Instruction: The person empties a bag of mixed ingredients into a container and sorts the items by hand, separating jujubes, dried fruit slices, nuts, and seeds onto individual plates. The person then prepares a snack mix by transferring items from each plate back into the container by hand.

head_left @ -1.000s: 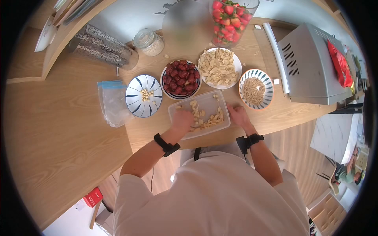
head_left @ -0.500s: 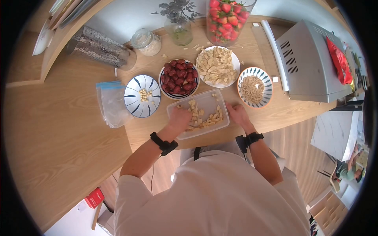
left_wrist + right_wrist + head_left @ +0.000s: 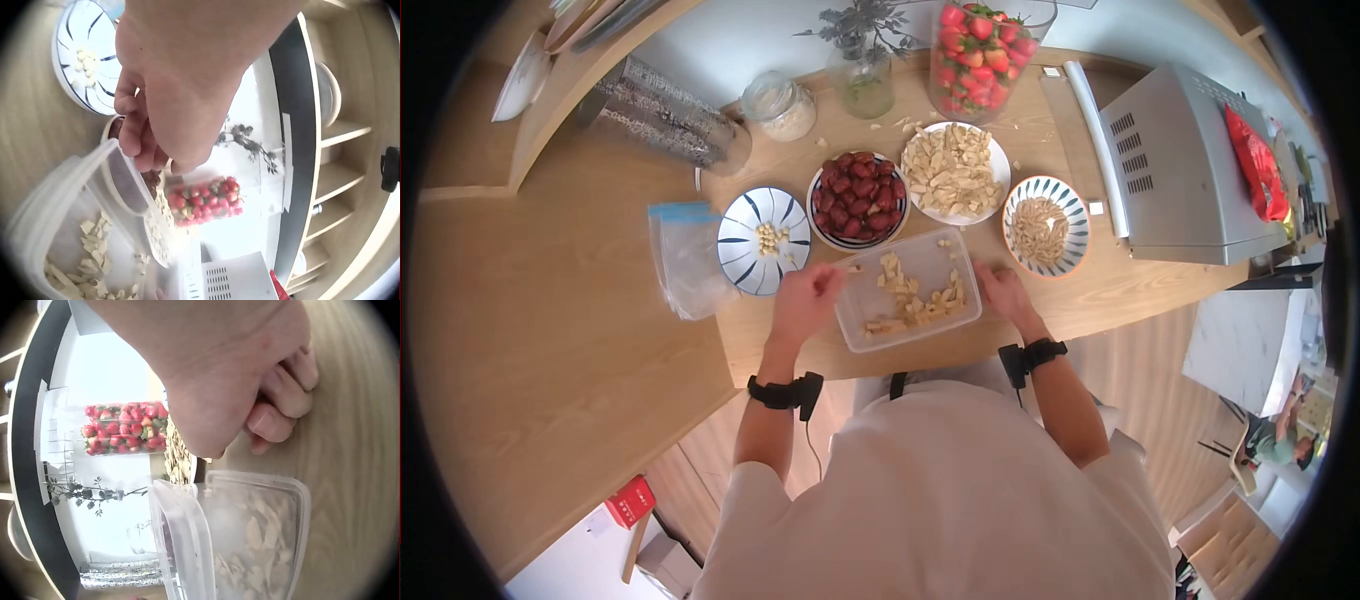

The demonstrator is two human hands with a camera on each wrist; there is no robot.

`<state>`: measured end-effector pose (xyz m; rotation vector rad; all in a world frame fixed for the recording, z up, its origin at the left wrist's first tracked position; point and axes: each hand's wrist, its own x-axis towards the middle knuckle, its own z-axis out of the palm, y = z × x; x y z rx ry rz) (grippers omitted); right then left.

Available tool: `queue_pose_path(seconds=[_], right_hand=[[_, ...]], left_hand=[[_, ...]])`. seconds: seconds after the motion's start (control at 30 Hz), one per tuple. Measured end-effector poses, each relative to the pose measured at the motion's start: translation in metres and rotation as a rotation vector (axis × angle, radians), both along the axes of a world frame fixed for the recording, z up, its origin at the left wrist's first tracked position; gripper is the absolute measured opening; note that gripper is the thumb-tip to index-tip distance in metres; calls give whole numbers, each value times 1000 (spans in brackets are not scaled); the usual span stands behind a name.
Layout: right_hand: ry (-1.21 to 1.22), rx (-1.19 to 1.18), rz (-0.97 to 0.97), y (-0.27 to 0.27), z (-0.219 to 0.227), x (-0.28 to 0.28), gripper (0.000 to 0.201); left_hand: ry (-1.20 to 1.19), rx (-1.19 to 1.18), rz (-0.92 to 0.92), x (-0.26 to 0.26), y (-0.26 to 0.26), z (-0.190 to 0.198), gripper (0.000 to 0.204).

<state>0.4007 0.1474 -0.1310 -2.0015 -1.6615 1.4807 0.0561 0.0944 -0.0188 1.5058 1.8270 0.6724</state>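
Observation:
My left hand (image 3: 805, 303) hovers at the left rim of a clear plastic box (image 3: 863, 345), fingers bent and thumb near the index finger. I cannot tell whether a small piece sits between its fingertips. Pale dried slices (image 3: 915, 308) lie scattered inside the box. Beside the box's right edge, my right hand (image 3: 1005, 292) rests on the table with loosely curled fingers (image 3: 272, 422) and nothing in them. Left of the box, a blue-striped plate (image 3: 745, 265) bears a small heap of pale round seeds (image 3: 771, 239).
Behind the box stand a bowl of red dates (image 3: 857, 197) and a plate of pale slices (image 3: 953, 170). An orange-rimmed bowl (image 3: 1083, 222) holds thin brown pieces. Farther back are strawberries (image 3: 980, 65) in a clear container and a glass jar (image 3: 780, 108). Plastic bags (image 3: 683, 265) lie left.
My left hand has come out of the box and moved left, over its left rim toward the striped plate. My right hand has stayed in place.

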Motion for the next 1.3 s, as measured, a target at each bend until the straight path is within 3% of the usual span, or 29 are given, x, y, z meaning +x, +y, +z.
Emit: queue_pose_path(seconds=[0.07, 0.13, 0.17, 0.2, 0.23, 0.27, 0.33, 0.4, 0.47, 0.5, 0.57, 0.67, 0.8, 0.97, 1.1, 1.2, 1.3], right_hand=[[55, -16, 21, -4, 2, 5, 73], [230, -24, -234, -12, 22, 6, 59], [222, -25, -213, -15, 33, 6, 59], [172, 198, -164, -18, 46, 5, 50], [125, 421, -113, -20, 61, 4, 42], [119, 421, -92, -21, 76, -1, 42], [137, 521, 36, -23, 108, -28, 32], [245, 521, 234, -19, 120, -55, 27], [37, 508, 600, -12, 116, -75, 21], [28, 514, 608, -12, 108, -83, 21], [-137, 471, 810, -14, 87, -99, 21], [-316, 411, 893, -12, 78, -126, 19], [-361, 349, 897, -13, 72, -141, 26], [-453, 301, 872, -10, 43, -128, 19], [-454, 296, 849, -5, 85, -124, 16], [-439, 249, 823, -6, 89, -114, 13], [-321, 387, 790, -13, 79, -105, 11]], left_hand=[[-96, -131, 60, -17, -10, -5, 34], [-196, -257, 134, -33, -19, -20, 40], [-302, -399, 173, -42, -27, -38, 46], [-412, -542, 211, -48, -35, -53, 51], [-426, -540, 229, -50, -40, -65, 51], [-415, -626, 194, -52, -43, -76, 56], [-422, -705, 161, -50, -44, -84, 62], [-251, -662, 135, -43, -44, -84, 66], [-263, -656, 150, -41, -43, -83, 68], [-255, -657, 160, -42, -42, -83, 69], [-235, -640, 142, -44, -41, -86, 70], [-209, -626, 119, -45, -42, -87, 71], [-206, -643, 111, -44, -41, -76, 71], [-237, -655, 119, -44, -39, -74, 71], [-233, -662, 78, -46, -37, -80, 71], [-213, -655, 63, -46, -36, -81, 72], [-196, -650, 43, -47, -35, -82, 72]])
